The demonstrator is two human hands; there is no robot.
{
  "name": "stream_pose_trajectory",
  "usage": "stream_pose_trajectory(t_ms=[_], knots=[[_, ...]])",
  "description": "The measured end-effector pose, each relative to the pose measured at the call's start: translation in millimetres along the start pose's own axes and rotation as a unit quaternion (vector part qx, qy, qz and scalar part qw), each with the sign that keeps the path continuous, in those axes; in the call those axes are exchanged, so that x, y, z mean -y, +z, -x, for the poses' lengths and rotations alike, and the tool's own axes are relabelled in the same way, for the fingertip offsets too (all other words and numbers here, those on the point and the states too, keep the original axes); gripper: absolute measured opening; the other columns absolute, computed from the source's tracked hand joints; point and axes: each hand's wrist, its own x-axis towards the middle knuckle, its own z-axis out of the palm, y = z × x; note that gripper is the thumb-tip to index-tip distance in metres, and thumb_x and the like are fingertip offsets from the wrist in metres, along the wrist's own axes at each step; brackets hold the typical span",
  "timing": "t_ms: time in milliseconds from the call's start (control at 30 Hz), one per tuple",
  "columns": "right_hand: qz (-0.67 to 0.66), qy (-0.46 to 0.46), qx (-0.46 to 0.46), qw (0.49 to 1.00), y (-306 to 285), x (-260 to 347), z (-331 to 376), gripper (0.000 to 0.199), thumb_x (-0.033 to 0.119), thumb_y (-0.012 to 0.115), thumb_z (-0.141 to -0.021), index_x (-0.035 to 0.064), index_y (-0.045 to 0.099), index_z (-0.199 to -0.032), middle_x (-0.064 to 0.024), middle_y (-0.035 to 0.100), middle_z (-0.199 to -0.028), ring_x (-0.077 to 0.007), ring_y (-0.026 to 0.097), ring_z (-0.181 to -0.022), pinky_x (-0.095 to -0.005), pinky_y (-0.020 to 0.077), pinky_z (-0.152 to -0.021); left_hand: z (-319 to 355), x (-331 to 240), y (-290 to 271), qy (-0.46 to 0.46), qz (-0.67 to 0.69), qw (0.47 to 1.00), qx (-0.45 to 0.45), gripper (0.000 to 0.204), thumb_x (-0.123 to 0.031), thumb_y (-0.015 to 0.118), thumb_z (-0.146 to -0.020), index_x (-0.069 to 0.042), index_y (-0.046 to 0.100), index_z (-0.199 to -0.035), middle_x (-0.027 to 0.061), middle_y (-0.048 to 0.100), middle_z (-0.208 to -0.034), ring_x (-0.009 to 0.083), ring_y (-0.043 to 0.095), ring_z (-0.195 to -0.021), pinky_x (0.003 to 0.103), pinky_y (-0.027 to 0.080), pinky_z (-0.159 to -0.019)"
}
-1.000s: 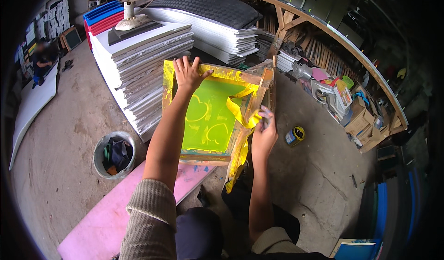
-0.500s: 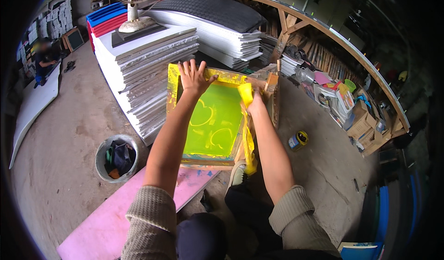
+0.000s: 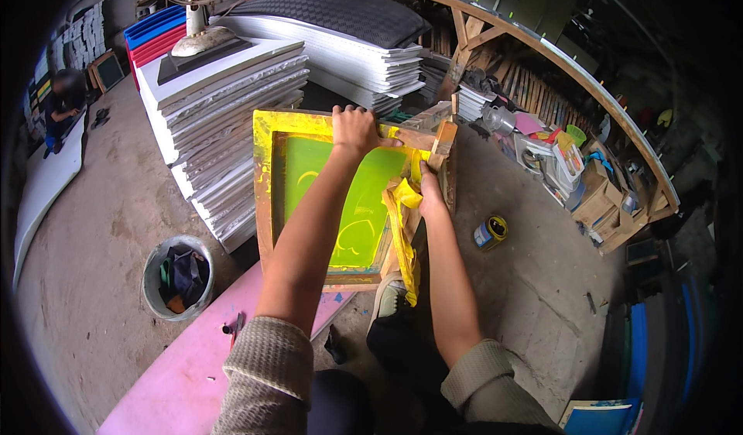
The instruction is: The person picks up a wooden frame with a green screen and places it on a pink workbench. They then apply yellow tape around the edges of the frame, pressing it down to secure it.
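Head | two hands: left hand (image 3: pixel 354 129) and right hand (image 3: pixel 428 190) grip one frame (image 3: pixel 267 187) (yellow-stained)

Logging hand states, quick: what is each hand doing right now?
Left hand: closed on the top edge of the yellow-stained screen frame.
Right hand: pressing a yellow cloth against the frame's right side.

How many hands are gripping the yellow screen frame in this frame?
2. The left hand grips the top rail of the screen frame; the right hand is at its right side, where a yellow cloth hangs.
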Motion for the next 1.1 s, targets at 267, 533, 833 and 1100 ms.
stream_pose_trajectory(t_ms=[267, 533, 833, 1100], knots=[[-0.019, -0.021, -0.023, 0.999, 16, -3, 16, 0.048, 0.04, 0.036, -0.094, 0.001, 0.05, -0.119, -0.012, 0.055, -0.115, -0.0235, 0.055, -0.099, -0.034, 0.0438, -0.083, -11, -3, -7, -0.049, -0.002, 0.995, 0.083, 0.089, -0.085, 0.056, -0.042, -0.015, 0.066, -0.095, 0.0018, 0.065, -0.09, 0.0153, 0.059, -0.091, 0.035, 0.035, -0.081], [0.014, -0.028, -0.061, 0.998, 25, 7, 45, 0.046, 0.038, 0.037, -0.095, 0.0003, 0.048, -0.119, -0.011, 0.055, -0.112, -0.0219, 0.057, -0.093, -0.0331, 0.0459, -0.078, -13, 5, -6, -0.039, 0.013, 0.995, 0.09, 0.09, -0.086, 0.055, -0.043, -0.013, 0.064, -0.095, 0.0058, 0.066, -0.088, 0.0191, 0.06, -0.09, 0.041, 0.036, -0.083], [0.084, -0.057, -0.06, 0.993, 9, -8, 32, 0.052, 0.04, 0.036, -0.093, -0.0041, 0.05, -0.117, -0.0169, 0.055, -0.115, -0.028, 0.056, -0.1, -0.0363, 0.0444, -0.082, -11, 3, -8, -0.031, 0.016, 0.996, 0.085, 0.09, -0.086, 0.055, -0.044, -0.011, 0.063, -0.094, 0.0066, 0.066, -0.088, 0.0205, 0.06, -0.089, 0.043, 0.035, -0.083], [0.134, -0.049, -0.056, 0.988, 3, -7, 40, 0.049, 0.037, 0.037, -0.094, -0.0024, 0.047, -0.121, -0.0132, 0.054, -0.115, -0.025, 0.055, -0.101, -0.0355, 0.0452, -0.08, -8, 4, -10, -0.029, 0.02, 0.996, 0.08, 0.091, -0.086, 0.055, -0.043, -0.011, 0.063, -0.094, 0.0071, 0.065, -0.088, 0.0203, 0.06, -0.09, 0.042, 0.035, -0.082]])
